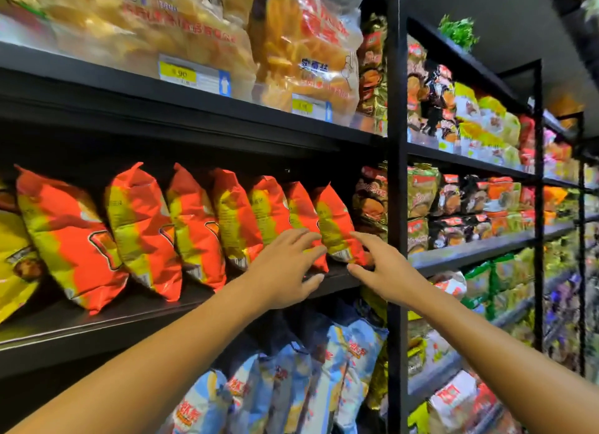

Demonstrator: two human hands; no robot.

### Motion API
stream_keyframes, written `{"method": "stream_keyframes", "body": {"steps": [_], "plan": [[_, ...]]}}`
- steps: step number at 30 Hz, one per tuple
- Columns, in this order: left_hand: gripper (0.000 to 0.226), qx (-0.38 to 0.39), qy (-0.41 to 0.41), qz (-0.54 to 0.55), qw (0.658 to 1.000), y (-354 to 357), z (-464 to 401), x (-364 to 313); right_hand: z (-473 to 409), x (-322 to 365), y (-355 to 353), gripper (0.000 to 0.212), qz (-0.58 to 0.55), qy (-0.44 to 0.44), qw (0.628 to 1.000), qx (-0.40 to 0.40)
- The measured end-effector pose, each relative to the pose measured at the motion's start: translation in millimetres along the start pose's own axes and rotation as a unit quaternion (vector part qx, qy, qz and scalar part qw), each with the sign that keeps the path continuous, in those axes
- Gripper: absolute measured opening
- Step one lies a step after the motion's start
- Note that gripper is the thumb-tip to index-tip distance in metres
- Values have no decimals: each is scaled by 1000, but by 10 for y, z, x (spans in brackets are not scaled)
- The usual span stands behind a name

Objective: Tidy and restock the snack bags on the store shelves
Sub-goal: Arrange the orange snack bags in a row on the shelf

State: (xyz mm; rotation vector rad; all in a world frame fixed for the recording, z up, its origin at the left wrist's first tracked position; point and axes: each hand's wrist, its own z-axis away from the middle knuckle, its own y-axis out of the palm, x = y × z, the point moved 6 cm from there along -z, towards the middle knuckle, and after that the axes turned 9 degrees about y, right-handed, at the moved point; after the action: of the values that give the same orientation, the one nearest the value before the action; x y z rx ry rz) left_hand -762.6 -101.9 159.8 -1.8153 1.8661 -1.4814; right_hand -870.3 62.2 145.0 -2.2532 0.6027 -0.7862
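Both hands reach the right end of the orange snack bags (181,229) on the black middle shelf (162,307): left hand (287,266), fingers spread wide, touches a bag at 12 o'clock; right hand (377,266), spread wide too, flanks the end bag (337,226) at 10 o'clock

Glossy, crinkled orange-and-yellow plastic snack bags (139,229) stood on a matt black metal shelf (162,307), beside clear glossy cellophane packs (301,45) above.
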Motion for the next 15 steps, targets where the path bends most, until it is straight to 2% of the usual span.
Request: {"method": "stream_keyframes", "body": {"steps": [3,6,11,15], "plan": [[73,2,-6,-73,997,129,-217,88,-268,-61,-28,78,-76,-7,996,-45],[65,-1,4,-146,989,208,-390,101,-528,-144,5,89,-130,11,989,-72],[67,22,0,-195,980,384,-500,118,-806,-297,244,106,-189,43,979,-59],[66,26,-8,-208,978,510,-466,129,-881,-409,396,115,-173,78,981,-45]]}}
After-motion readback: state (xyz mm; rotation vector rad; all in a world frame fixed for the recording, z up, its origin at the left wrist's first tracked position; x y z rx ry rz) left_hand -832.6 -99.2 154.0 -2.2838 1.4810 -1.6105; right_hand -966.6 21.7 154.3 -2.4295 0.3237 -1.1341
